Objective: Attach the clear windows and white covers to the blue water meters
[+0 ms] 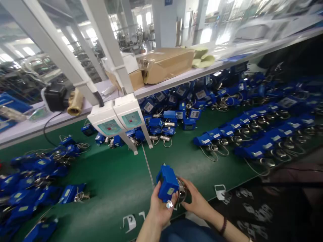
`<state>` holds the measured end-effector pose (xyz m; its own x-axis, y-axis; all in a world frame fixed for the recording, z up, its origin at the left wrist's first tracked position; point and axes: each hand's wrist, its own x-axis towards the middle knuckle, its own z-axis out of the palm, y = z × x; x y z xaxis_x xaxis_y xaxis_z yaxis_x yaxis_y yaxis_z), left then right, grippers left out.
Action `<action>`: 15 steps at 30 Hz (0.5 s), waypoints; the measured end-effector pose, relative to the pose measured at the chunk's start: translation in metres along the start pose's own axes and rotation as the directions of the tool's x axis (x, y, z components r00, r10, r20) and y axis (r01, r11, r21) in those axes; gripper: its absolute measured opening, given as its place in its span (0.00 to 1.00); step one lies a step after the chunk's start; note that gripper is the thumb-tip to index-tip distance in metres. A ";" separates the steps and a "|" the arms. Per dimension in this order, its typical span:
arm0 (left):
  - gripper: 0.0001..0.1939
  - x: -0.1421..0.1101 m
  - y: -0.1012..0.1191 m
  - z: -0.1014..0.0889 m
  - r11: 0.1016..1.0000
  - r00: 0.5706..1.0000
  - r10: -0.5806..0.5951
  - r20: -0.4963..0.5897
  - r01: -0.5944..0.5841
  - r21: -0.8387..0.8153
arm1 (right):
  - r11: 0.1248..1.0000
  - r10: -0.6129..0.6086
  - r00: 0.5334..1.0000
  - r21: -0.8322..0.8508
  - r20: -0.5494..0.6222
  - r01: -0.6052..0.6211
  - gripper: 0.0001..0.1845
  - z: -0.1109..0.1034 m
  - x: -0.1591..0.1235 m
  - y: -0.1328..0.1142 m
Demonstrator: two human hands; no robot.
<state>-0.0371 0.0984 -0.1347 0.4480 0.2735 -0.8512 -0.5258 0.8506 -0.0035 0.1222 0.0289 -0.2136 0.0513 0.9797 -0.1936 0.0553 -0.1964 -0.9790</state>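
A blue-housed electric valve (167, 181) with a round steel body is held above the front edge of the green bench. My left hand (160, 206) is closed around the blue housing from below and the left. My right hand (193, 197) grips the steel body (182, 190) at its right side, fingers curled behind it. A small shiny metal piece (169, 204) shows by my left fingers; I cannot make out whether it belongs to the valve. White cut-out pieces lie near the edge: one (130, 223) left of my arms, another (220, 192) to the right.
Similar blue valves (25, 188) crowd the left of the green bench (111, 188). More stand in rows (237, 129) at right and in a pile (171, 117) behind. Two white control boxes (118, 117) hang from posts. A cardboard box (166, 64) rests on the shelf.
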 end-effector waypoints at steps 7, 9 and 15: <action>0.25 0.056 -0.025 0.015 0.871 0.996 -0.075 -0.039 0.084 0.483 | 0.847 0.193 0.913 0.408 0.359 -0.340 0.30 -0.086 0.000 0.006; 0.24 0.081 -0.025 0.020 0.806 0.998 -0.042 -0.038 0.056 0.590 | 0.872 0.241 0.923 0.351 0.299 -0.342 0.28 -0.101 0.003 0.013; 0.16 0.136 -0.013 0.033 0.656 0.871 0.478 -0.115 -0.267 0.706 | 0.977 0.212 0.958 0.063 -0.195 -0.204 0.20 -0.126 0.047 0.037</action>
<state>0.0543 0.1396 -0.2333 0.0554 0.5932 -0.8031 0.0464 0.8020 0.5956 0.2520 0.0626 -0.2509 0.2552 0.8888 -0.3807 -0.0192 -0.3890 -0.9210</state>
